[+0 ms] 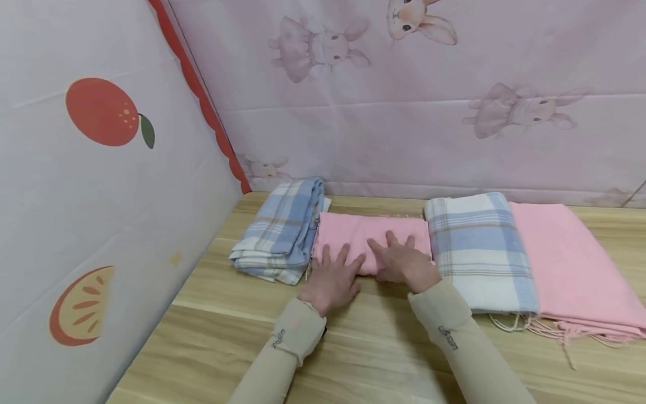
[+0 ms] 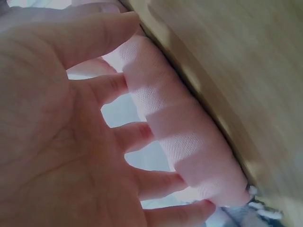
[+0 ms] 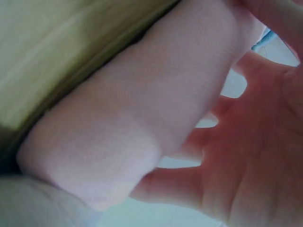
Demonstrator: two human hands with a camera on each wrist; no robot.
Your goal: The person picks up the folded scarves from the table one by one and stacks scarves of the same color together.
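A folded pink scarf [image 1: 348,227] with short fringe at its ends lies on the wooden table in the head view. Fingers spread, my left hand [image 1: 333,278] rests on its front left part. My right hand [image 1: 404,261] presses on its right half, fingers also spread. In the left wrist view, straight fingertips of the left hand [image 2: 80,127] touch the top of the rounded pink fold [image 2: 175,127]. The right wrist view has the right hand [image 3: 255,142] over the same thick folded edge [image 3: 123,104], its fingertips hidden behind the cloth.
A folded blue-and-white plaid scarf [image 1: 282,219] lies close on the left. To the right are another plaid scarf [image 1: 476,252] and a larger pink scarf [image 1: 575,264] with fringe hanging toward the front. Printed cloth walls [image 1: 393,134] stand behind and at the left of the table [image 1: 222,331].
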